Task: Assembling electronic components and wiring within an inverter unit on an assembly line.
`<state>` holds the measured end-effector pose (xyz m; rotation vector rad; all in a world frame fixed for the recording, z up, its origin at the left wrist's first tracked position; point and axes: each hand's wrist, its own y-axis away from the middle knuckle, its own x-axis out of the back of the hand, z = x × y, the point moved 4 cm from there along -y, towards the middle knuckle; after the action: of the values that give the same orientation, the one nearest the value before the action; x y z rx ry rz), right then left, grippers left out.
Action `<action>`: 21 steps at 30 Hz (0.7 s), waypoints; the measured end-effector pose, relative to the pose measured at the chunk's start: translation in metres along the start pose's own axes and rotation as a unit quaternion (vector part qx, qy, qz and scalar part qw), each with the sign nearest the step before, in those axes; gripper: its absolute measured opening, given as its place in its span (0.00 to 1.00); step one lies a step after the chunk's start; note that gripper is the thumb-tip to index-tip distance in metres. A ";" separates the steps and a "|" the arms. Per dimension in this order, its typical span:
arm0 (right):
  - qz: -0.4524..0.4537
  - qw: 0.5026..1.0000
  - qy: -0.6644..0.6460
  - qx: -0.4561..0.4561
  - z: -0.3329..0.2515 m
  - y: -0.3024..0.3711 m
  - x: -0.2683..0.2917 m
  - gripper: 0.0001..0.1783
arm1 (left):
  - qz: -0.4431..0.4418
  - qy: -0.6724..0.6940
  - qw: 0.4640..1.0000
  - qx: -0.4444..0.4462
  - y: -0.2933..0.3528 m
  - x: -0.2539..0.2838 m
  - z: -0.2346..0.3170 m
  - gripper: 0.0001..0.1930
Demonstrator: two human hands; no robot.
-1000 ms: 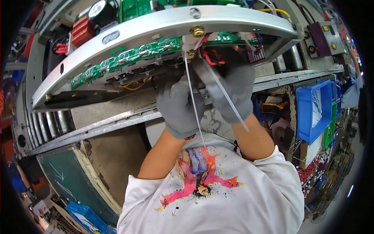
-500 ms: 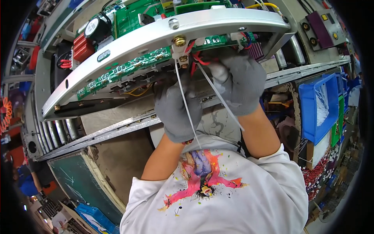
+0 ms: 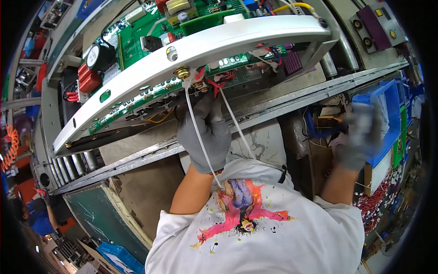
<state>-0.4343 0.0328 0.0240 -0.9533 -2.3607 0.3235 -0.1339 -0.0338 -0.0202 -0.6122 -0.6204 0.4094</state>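
Note:
My left hand, in a grey glove, reaches up under a curved white metal frame. Its fingers close beside the red wires; what lies between the fingertips is hidden. Two long white cable ties hang down there, one passing in front of the left hand and the other cable tie to its right. My right hand, also gloved, is smeared by motion at the near edge of a blue bin with white strips inside. Whether it holds anything does not show.
Green circuit boards with red and black parts fill the frame's far side. Metal rails cross in front of me, with conveyor rollers beyond. A purple-and-grey box stands far right. Another person is at far left.
My right hand has left the wires and moved right to the blue bin. My left hand stays under the frame. The unit shows slightly shifted left in view.

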 end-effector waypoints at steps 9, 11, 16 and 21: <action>-0.298 0.804 0.515 -0.010 0.171 -0.092 0.155 0.16 | 0.015 0.009 1.000 0.020 -0.001 0.001 -0.002 0.09; -0.283 0.801 0.527 -0.002 0.179 -0.093 0.162 0.16 | 0.016 0.042 0.998 0.052 0.001 0.002 -0.005 0.09; -0.177 0.827 0.531 -0.057 0.168 -0.113 0.214 0.18 | 0.028 0.071 0.997 0.028 -0.003 -0.003 -0.009 0.10; 0.104 0.729 0.676 0.033 0.115 -0.106 0.240 0.23 | 0.024 0.089 0.996 0.008 -0.004 0.003 -0.010 0.09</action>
<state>-0.7014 0.1226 0.0738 -0.9077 -0.8788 -0.2023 -0.1244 -0.0393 -0.0230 -0.6422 -0.4325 0.3994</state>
